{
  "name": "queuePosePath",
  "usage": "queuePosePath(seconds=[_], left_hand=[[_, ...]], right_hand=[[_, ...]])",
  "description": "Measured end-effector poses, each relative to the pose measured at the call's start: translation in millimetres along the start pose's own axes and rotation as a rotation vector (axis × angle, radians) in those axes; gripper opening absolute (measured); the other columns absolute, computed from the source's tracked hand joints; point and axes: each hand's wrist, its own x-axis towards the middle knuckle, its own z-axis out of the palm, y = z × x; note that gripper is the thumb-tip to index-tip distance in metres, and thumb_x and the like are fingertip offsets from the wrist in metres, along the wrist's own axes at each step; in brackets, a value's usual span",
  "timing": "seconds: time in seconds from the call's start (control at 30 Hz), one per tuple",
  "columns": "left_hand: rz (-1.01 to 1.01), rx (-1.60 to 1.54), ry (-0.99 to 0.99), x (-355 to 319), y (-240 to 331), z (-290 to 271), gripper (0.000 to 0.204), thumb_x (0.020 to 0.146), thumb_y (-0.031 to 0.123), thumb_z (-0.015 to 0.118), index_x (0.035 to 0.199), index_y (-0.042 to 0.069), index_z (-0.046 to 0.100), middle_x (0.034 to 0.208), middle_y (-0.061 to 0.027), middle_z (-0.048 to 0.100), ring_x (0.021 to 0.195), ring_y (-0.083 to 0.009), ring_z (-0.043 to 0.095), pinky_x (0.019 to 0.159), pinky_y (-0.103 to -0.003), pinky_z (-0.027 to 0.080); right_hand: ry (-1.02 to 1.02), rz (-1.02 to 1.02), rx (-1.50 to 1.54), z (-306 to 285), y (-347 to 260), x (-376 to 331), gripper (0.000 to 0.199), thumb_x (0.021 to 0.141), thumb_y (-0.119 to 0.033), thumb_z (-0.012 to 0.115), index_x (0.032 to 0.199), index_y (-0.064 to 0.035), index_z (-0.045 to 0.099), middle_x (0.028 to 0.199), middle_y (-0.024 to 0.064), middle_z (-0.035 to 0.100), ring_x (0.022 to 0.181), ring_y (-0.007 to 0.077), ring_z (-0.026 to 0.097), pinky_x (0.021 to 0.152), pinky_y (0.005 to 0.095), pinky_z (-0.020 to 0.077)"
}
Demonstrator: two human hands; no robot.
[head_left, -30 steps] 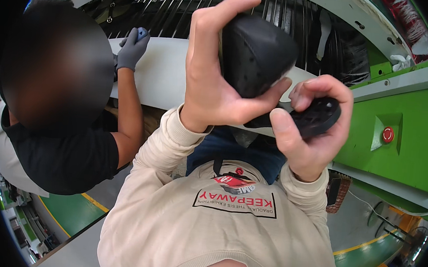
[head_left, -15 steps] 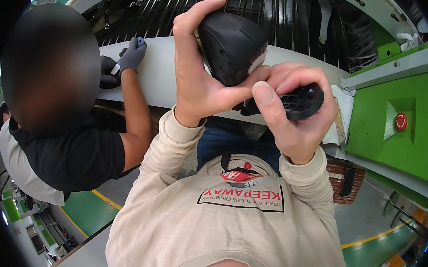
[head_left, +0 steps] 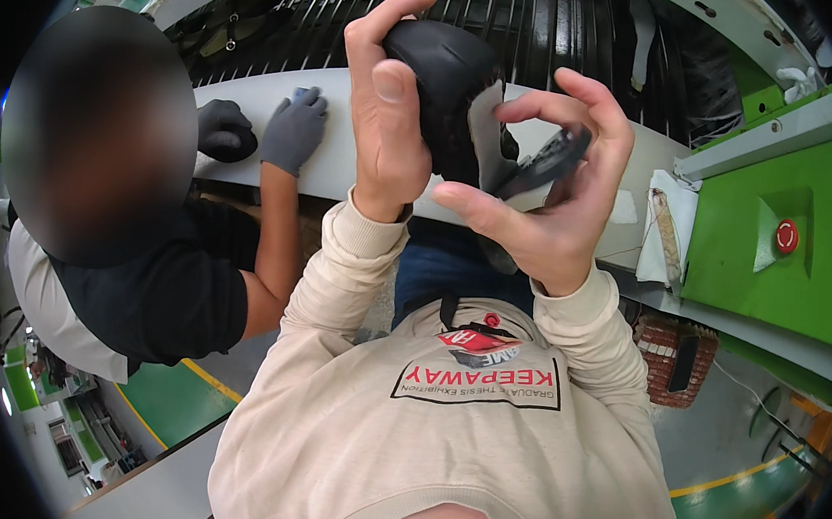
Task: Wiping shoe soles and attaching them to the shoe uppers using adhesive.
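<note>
A black shoe upper (head_left: 446, 69) with a rounded toe is held up above the white table edge, its toe toward the machine. My left hand (head_left: 383, 122) grips it from the left, thumb and fingers wrapped round its side. Along the upper's right side runs a grey underside edge (head_left: 485, 134). A black shoe sole (head_left: 546, 164), smeared by motion, angles away from the upper's lower end. Around it is my right hand (head_left: 571, 174), thumb and fingers spread wide. One fingertip is close to the grey edge; I cannot tell whether it touches.
Beyond the white table (head_left: 343, 95) lies a rack of dark metal rods (head_left: 547, 37). A co-worker's grey-gloved hand (head_left: 295, 133) rests on the table at left. At right stands a green machine panel (head_left: 724, 271) with a red button (head_left: 787, 236); white paper (head_left: 663, 224) lies beside it.
My right hand has loosened from its closed grip on the sole and spread its fingers. The upper has turned, showing more of its grey edge. The co-worker's gloved hand has moved right along the table.
</note>
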Motion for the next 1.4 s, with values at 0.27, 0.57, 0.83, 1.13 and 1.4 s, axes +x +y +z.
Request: queuePosePath(seconds=[0.27, 0.57, 0.83, 1.13, 1.4], left_hand=[[-0.123, -0.192, 0.229, 13.0, -0.5, 16.5, 0.06, 0.115, 0.055, 0.042, 0.135, 0.001, 0.06, 0.112, -0.0111, 0.065, 0.1, -0.0183, 0.064, 0.094, -0.032, 0.051], [-0.234, -0.246, 0.147, 10.2, -15.8, -2.4, 0.057, 0.12, 0.048, 0.028, 0.144, 0.005, 0.056, 0.119, -0.0086, 0.064, 0.104, -0.0159, 0.063, 0.097, -0.031, 0.053], [-0.225, -0.283, 0.108, 9.7, -18.5, -6.8, 0.055, 0.119, 0.048, 0.03, 0.144, 0.005, 0.055, 0.118, -0.009, 0.067, 0.105, -0.0161, 0.065, 0.097, -0.031, 0.053], [-0.233, -0.243, 0.106, 10.6, -12.9, -5.7, 0.053, 0.12, 0.045, 0.03, 0.145, 0.005, 0.054, 0.12, -0.0082, 0.066, 0.106, -0.0161, 0.063, 0.099, -0.031, 0.052], [-0.181, -0.168, -0.001, 10.5, 10.2, -11.8, 0.063, 0.107, 0.055, 0.061, 0.144, 0.005, 0.052, 0.119, -0.0076, 0.061, 0.105, -0.016, 0.06, 0.097, -0.031, 0.049]], right_hand=[[0.013, -0.072, -0.256, 15.2, 39.4, -10.4, 0.075, 0.072, -0.023, 0.101, 0.132, 0.0025, 0.064, 0.119, 0.0137, 0.063, 0.104, 0.0268, 0.067, 0.089, 0.0358, 0.0563], [0.027, -0.088, -0.372, 35.5, 45.7, 5.2, 0.072, 0.069, -0.032, 0.101, 0.127, -0.0008, 0.072, 0.113, 0.0095, 0.061, 0.101, 0.0268, 0.063, 0.083, 0.0374, 0.0563], [-0.02, -0.138, -0.404, 34.0, 51.2, 9.2, 0.077, 0.073, -0.031, 0.102, 0.131, 0.0067, 0.07, 0.115, 0.009, 0.062, 0.095, 0.0191, 0.065, 0.075, 0.0303, 0.0551], [-0.028, -0.108, -0.375, 31.6, 45.5, 10.8, 0.076, 0.071, -0.028, 0.103, 0.131, 0.0063, 0.071, 0.114, 0.0081, 0.062, 0.094, 0.018, 0.064, 0.074, 0.0299, 0.0542], [-0.037, -0.088, -0.362, 29.8, 41.2, 10.2, 0.075, 0.07, -0.024, 0.103, 0.132, 0.0053, 0.07, 0.114, 0.0085, 0.063, 0.095, 0.0193, 0.064, 0.075, 0.0304, 0.0544]])
